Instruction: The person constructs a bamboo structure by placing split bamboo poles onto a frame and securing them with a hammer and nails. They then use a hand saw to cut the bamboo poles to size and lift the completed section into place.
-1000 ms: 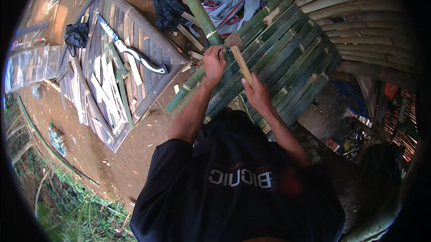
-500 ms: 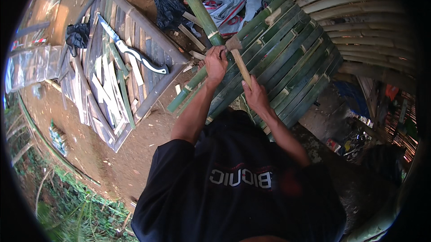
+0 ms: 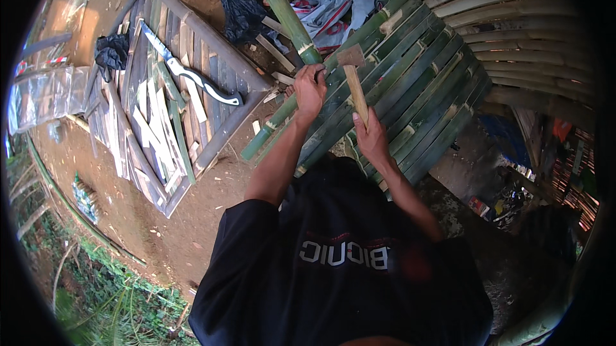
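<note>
My right hand (image 3: 372, 137) is closed round the wooden handle of a hammer (image 3: 357, 92), whose squarish, rust-brown head lies over the green bamboo slats (image 3: 404, 83). My left hand (image 3: 310, 92) has its fingers pinched together at the left edge of the slats, right by the end of a thick green bamboo pole (image 3: 289, 22). Whatever sits between those fingertips is too small to make out. The slats lie side by side as a platform in front of me, with pale rings at their joints.
At left a dark bamboo bench (image 3: 212, 44) bears a folding saw (image 3: 192, 76) and loose split strips (image 3: 151, 131). Black plastic bags (image 3: 244, 16) and a grey-white sack (image 3: 324, 3) lie beyond the pole. Pale slatted bamboo (image 3: 513, 32) curves along the upper right.
The hammer has moved right and slightly up, away from my left hand, with my right hand shifting right along with it. My left hand stays almost where it was.
</note>
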{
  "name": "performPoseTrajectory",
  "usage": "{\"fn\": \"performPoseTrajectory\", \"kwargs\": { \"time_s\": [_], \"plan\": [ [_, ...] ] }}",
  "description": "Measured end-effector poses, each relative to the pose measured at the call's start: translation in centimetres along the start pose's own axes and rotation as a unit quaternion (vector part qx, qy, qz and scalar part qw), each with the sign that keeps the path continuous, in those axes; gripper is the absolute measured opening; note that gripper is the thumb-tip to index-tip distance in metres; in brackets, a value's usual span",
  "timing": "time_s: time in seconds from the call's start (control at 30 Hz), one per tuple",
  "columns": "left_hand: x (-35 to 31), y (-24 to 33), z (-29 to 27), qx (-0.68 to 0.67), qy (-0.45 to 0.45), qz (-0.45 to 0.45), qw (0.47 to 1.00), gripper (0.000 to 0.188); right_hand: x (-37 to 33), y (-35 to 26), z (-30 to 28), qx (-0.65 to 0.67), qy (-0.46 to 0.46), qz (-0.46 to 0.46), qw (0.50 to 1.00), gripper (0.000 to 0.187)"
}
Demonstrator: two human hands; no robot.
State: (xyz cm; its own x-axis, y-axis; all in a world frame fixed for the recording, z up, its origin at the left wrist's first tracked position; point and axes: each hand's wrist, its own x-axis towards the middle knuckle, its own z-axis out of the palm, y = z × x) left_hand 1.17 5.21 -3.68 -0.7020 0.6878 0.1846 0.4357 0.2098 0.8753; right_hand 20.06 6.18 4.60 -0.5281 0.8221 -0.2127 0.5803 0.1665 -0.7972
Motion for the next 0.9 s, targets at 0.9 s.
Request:
{"fn": "performPoseTrajectory", "kwargs": {
  "time_s": [0.9],
  "plan": [
    [1.4, -5.6, -4.3, 0.027, -0.26, -0.305, 0.916, 0.047, -0.4, 2.3, 2.0, 0.203, -0.087, 0.122, 0.968, 0.034]
  ]
}}
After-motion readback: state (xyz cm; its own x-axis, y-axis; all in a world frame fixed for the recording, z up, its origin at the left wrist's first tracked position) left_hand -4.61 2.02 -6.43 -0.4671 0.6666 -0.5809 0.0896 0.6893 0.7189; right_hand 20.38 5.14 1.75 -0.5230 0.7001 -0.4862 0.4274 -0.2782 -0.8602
